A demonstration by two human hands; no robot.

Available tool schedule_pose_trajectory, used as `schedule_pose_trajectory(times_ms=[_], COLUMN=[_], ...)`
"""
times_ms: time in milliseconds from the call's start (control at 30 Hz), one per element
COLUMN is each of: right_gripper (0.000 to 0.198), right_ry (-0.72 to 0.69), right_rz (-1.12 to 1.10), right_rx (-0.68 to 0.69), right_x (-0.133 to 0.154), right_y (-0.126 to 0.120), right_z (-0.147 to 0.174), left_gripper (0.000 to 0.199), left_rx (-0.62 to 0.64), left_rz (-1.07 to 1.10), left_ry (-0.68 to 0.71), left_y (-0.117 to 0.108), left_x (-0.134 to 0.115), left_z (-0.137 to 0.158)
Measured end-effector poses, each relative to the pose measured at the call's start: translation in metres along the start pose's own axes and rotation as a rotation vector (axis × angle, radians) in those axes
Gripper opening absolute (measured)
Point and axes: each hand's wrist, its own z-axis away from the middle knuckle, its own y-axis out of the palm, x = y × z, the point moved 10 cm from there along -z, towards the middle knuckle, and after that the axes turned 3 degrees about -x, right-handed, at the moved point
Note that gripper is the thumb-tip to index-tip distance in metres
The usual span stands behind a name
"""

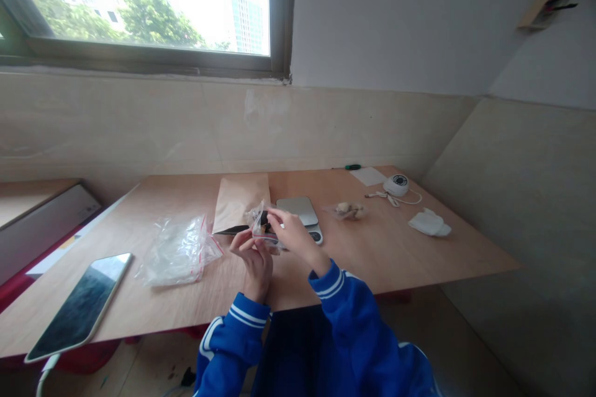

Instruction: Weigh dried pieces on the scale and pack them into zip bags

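Observation:
Between my two hands is a small clear zip-lock bag (266, 236) with a red line along its seal and some brownish bits visible in it. My left hand (254, 263) grips its near left edge, fingers curled. From the right, my right hand (294, 234) pinches the bag's upper part. A digital kitchen scale (298, 209) stands just behind my right hand, partly covered by it. Past my left fingers, a dark pointed object (233, 230) lies on brown paper (237, 195); its other end is hidden behind the bag.
On the left lie a stack of clear zip-lock bags (179, 254) and a phone or tablet (81, 304) with a cable. To the right are a bag of pale lumps (350, 210), a white corded device (395, 185), a crumpled white wad (429, 223) and a green-handled screwdriver (352, 167).

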Motion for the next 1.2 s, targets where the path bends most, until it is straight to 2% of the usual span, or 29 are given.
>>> schedule_pose_trajectory(times_ms=[133,200,300,333,433,500,567,633,733,800,867,933,1033,1200], right_gripper=[0.033,0.041,0.079,0.083,0.063,0.046,0.039,0.039,0.04,0.042,0.045,0.048,0.049,0.042], right_ry=[-0.084,-0.033,0.127,0.165,0.175,0.132,0.09,0.067,0.064,0.093,0.148,0.221,0.308,0.343], right_rz=[0.03,0.031,-0.068,-0.124,-0.276,-0.354,-0.426,-0.482,-0.523,-0.545,-0.558,-0.58,-0.624,-0.607], right_rx=[-0.275,-0.348,-0.245,-0.187,-0.146,-0.19,-0.226,-0.236,-0.181,-0.153,-0.183,-0.246,-0.364,-0.536], right_x=[0.0,-0.014,-0.044,-0.05,-0.05,-0.043,-0.038,-0.039,-0.052,-0.068,-0.088,-0.11,-0.137,-0.15], right_y=[-0.035,-0.04,-0.019,-0.008,0.003,-0.003,-0.013,-0.021,-0.024,-0.023,-0.024,-0.027,-0.033,-0.046], right_z=[0.035,0.052,0.067,0.069,0.068,0.066,0.065,0.066,0.07,0.074,0.079,0.085,0.091,0.097], left_gripper=[0.018,0.016,0.016,0.016,0.011,0.007,0.01,0.02,0.036,0.038,0.035,0.034,0.033,0.034], left_rx=[-0.015,-0.034,-0.044,-0.03,0.082,0.178,0.215,0.187,0.166,0.245,0.356,0.432,0.456,0.476], left_rz=[-0.041,-0.07,-0.035,-0.003,0.066,0.071,0.054,0.029,0.025,0.068,0.113,0.144,0.174,0.215], left_ry=[0.001,-0.032,-0.045,-0.034,0.039,0.084,0.068,-0.024,-0.243,-0.393,-0.491,-0.525,-0.523,-0.547], left_y=[-0.002,-0.004,-0.008,-0.008,-0.001,0.006,0.009,0.008,0.007,0.016,0.026,0.032,0.034,0.037], left_x=[0.0,0.004,0.01,0.01,0.004,-0.003,-0.005,0.001,0.02,0.031,0.035,0.033,0.029,0.031], left_z=[0.0,0.002,0.005,0.007,0.01,0.012,0.01,0.005,0.0,0.003,0.008,0.012,0.013,0.016])
